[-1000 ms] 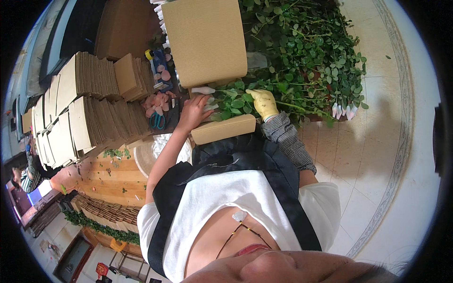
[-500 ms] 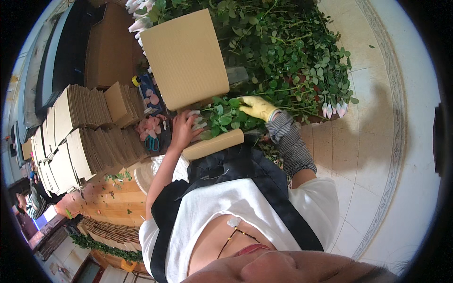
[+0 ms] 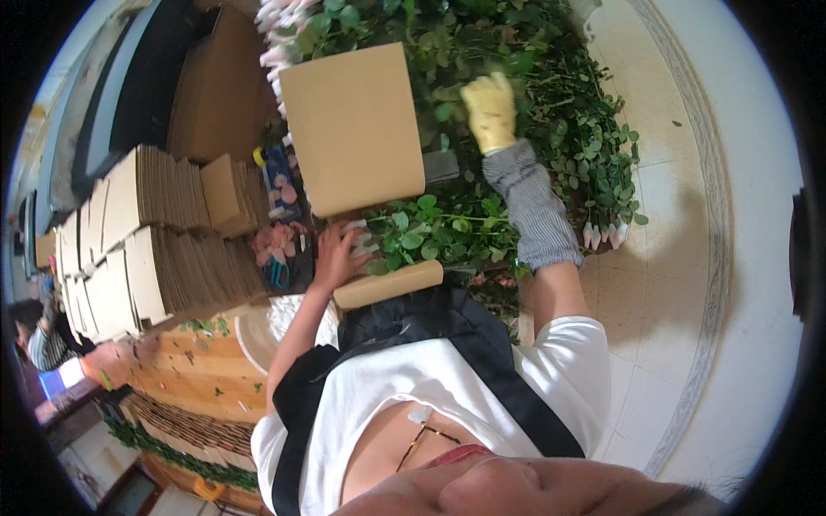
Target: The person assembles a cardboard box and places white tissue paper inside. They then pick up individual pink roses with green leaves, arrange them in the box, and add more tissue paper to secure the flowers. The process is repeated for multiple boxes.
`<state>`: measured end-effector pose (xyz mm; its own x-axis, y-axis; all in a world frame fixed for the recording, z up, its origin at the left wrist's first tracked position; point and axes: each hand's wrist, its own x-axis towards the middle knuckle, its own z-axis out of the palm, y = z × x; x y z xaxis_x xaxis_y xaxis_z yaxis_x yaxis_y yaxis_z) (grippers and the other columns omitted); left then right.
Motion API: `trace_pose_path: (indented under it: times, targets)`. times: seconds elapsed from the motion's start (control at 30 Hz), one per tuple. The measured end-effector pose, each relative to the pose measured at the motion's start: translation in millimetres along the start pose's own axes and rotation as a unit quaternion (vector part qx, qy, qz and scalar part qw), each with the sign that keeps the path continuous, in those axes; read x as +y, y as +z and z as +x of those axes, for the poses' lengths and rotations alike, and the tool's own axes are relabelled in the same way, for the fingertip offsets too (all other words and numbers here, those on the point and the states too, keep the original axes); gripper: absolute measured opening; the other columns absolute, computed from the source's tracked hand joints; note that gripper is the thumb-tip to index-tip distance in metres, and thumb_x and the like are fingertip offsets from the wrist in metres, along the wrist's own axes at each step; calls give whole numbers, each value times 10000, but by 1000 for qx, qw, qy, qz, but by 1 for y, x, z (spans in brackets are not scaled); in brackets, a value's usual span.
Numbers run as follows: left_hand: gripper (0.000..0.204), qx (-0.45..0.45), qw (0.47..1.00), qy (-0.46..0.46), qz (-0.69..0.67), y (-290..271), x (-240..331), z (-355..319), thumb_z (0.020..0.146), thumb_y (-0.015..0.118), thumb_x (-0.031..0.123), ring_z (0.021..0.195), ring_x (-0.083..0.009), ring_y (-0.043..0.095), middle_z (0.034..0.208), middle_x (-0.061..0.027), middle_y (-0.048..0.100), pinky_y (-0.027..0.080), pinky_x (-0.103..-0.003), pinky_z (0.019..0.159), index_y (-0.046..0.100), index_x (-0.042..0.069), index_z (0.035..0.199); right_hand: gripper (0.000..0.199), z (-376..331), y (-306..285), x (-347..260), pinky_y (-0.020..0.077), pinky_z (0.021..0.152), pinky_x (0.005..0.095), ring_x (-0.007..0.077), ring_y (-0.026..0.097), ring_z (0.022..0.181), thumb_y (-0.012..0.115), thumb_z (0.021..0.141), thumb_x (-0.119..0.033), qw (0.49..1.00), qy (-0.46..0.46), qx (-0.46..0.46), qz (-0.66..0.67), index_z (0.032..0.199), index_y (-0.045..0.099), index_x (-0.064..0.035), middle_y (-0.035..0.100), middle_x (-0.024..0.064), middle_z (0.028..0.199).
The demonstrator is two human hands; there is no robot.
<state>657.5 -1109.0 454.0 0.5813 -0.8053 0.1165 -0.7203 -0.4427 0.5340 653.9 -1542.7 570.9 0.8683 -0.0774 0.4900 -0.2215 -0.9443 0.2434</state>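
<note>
1. While the left hand (image 3: 337, 254) presses down on a bundle of leafy stems (image 3: 439, 234), its bare fingers lie spread and flat over the near end, just above a tan cardboard strip (image 3: 388, 284) at the near edge of the worktop.
2. The right hand (image 3: 490, 110), in a yellow glove with a striped sleeve, reaches up into the big heap of green stems (image 3: 533, 77) at the far side; whether its fingers are closed on a stem I cannot tell.
3. The stems look light and springy, with soft leaves that probably tear or bruise easily, and pale buds (image 3: 602, 234) at the right that seem fragile.
4. Holding low on the bare woody part seems safest; the glove suggests thorns.
5. A flat cardboard sheet (image 3: 353, 129) lies beside the heap, stiff and light.
</note>
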Motion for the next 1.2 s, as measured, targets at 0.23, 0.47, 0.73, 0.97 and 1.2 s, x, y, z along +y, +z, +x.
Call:
trace_pose_path:
  times: [0.23,0.47,0.73,0.97,1.2]
  targets:
    - [572,6,1000,-8,-6,4,2,1,690,857,299,1178,-383,513,1275,-153,549,383,-512,1032,655,130,1197,280,-92,-84,96,490,875,429,302,656,920,657,906,-114,970,243,32,-5,1172,703,-38,715,125,993]
    - [541,39,995,39,80,-9,9,0,712,824,322,1241,-350,450,1338,-131,501,374,-498,1041,659,124,1188,293,-141,-167,17,534,892,328,211,658,987,556,950,-22,848,322,-176,383,1219,669,-38,690,133,1165]
    - [518,-46,981,-49,-184,7,-15,-10,871,723,152,1101,-325,653,1208,-131,676,495,-405,948,560,63,1354,282,-207,-89,-119,551,848,370,303,692,974,600,955,-165,836,248,-377,312,1175,690,-13,717,185,1078]
    - [444,-106,898,-159,-396,-1,-28,11,917,727,278,955,-130,666,1059,-87,731,530,-302,850,650,-20,1237,299,-243,-13,-119,509,971,426,360,620,1132,568,824,-10,959,138,-165,185,1082,718,-26,680,177,1207]
    - [412,-89,969,-107,-205,-9,-9,10,838,714,221,1092,-380,662,1147,-222,685,529,-416,880,665,18,1193,410,-179,-80,-98,470,1040,433,363,566,1243,561,947,-94,826,207,-346,395,1355,576,-54,602,191,1353]
